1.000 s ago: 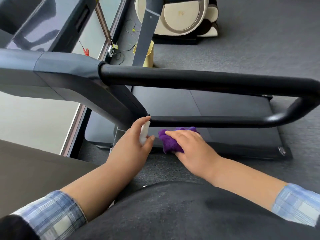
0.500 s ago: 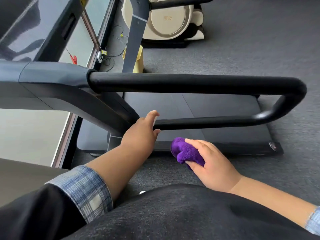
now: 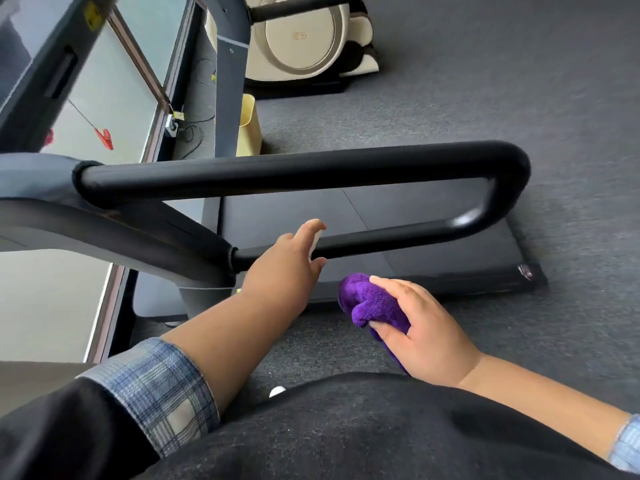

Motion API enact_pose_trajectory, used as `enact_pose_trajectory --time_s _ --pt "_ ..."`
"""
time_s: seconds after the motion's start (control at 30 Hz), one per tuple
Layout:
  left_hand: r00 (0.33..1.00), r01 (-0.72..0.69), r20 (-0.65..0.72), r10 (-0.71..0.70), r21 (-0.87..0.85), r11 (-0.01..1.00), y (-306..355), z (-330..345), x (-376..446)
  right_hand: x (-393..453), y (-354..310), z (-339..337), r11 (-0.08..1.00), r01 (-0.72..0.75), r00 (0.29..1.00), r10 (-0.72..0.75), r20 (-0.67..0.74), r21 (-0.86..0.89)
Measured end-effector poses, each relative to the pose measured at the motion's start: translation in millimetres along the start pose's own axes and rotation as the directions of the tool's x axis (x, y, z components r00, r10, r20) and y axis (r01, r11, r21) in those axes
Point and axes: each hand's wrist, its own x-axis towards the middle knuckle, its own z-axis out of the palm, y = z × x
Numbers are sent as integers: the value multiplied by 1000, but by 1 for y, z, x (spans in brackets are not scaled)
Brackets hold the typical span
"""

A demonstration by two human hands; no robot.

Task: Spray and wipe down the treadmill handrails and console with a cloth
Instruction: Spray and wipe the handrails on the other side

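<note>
A black treadmill handrail (image 3: 294, 171) loops across the middle of the view, its thinner lower bar (image 3: 398, 233) running back to the grey frame. My left hand (image 3: 287, 268) holds a small white spray bottle (image 3: 316, 242), mostly hidden by the fingers, right at the lower bar. My right hand (image 3: 422, 327) grips a bunched purple cloth (image 3: 370, 303) below the bar and apart from it. The grey console arm (image 3: 45, 206) enters from the left.
The black treadmill deck (image 3: 415, 216) lies under the rail on grey carpet (image 3: 485, 98). A cream exercise machine (image 3: 304, 39) stands at the back, with a yellow bin (image 3: 249, 129) beside a grey upright post (image 3: 228, 81). A glass wall with cables lines the left.
My left hand has risen with the bottle to the lower bar. My right hand with the cloth has pulled back from the bar, down and to the right. The view has shifted right.
</note>
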Motion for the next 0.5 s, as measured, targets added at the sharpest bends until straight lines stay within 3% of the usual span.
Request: enact_pose_trajectory --time_s 0.13,0.3,0.5 --pt "997 -62 49 60 44 997 36 12 15 -11 16 -18 1000 -24 999 24 -33 2" --pt "999 -47 22 46 16 999 65 16 21 -26 42 -38 998 -54 994 55 -95 18" --pt "991 -131 15 131 16 991 115 27 29 -37 64 -60 997 -69 993 72 -91 39"
